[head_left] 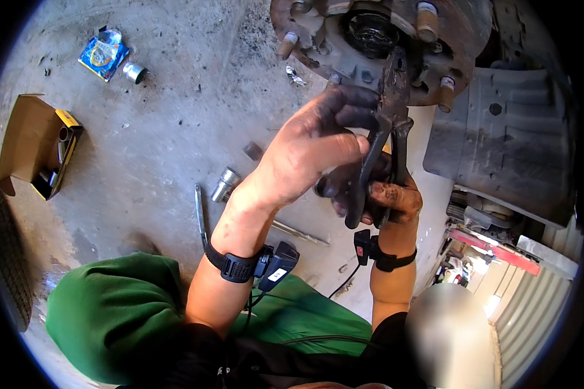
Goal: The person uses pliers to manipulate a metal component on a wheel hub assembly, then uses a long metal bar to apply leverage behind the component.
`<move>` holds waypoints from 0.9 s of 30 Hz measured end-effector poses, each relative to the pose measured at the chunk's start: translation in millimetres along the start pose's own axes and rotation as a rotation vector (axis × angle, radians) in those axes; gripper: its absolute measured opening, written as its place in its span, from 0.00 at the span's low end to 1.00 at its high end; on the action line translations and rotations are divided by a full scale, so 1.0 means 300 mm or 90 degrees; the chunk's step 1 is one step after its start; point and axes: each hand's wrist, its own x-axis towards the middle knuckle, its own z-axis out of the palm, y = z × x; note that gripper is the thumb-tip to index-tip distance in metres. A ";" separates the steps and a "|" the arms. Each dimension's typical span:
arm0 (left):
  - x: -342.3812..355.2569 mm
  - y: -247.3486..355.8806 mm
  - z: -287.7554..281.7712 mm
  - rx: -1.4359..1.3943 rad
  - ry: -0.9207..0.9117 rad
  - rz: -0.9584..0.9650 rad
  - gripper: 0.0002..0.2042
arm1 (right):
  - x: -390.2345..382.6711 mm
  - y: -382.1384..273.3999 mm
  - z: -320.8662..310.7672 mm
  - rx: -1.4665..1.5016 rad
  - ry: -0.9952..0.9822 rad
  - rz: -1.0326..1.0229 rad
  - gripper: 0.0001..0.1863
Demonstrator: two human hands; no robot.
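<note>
Head view: dark, grease-blackened steel pliers [393,94] raised between both hands, nose just beside black centre [368,34] of rusty, round metal wheel hub [462,31]; contact unclear. Left hand [303,152]: fingers narrow, pinching near joint and upper left handle. Right hand [401,198]: fingers wrapped round handles. Likely stiff, fairly heavy, slippery with grease, hardly fragile; best hold low on long handles, clear of joint.

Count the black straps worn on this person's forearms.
2: one strap around the left forearm, another strap around the right forearm.
</note>
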 end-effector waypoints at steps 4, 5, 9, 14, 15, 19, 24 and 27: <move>-0.021 0.025 0.048 0.046 0.011 -0.059 0.27 | 0.034 0.034 -0.019 0.090 -0.086 -0.069 0.36; -0.019 0.013 0.050 0.039 0.021 -0.045 0.23 | 0.063 0.047 -0.061 0.113 -0.129 -0.055 0.38; -0.008 0.039 0.076 0.150 0.051 0.011 0.17 | 0.133 0.075 -0.144 0.235 -0.244 -0.034 0.40; 0.020 0.056 0.074 0.225 0.086 -0.009 0.19 | 0.212 0.110 -0.161 0.310 -0.331 -0.103 0.38; 0.025 0.059 0.079 0.243 0.090 -0.007 0.19 | 0.219 0.110 -0.164 0.292 -0.328 -0.091 0.38; 0.027 0.071 0.104 0.337 0.126 -0.032 0.17 | 0.251 0.109 -0.189 0.313 -0.441 -0.057 0.41; 0.027 0.096 0.175 0.386 0.141 -0.051 0.16 | 0.256 0.110 -0.184 0.370 -0.517 -0.035 0.38; 0.009 0.132 0.195 0.601 0.205 -0.097 0.13 | 0.250 0.170 -0.139 0.400 -0.516 -0.019 0.31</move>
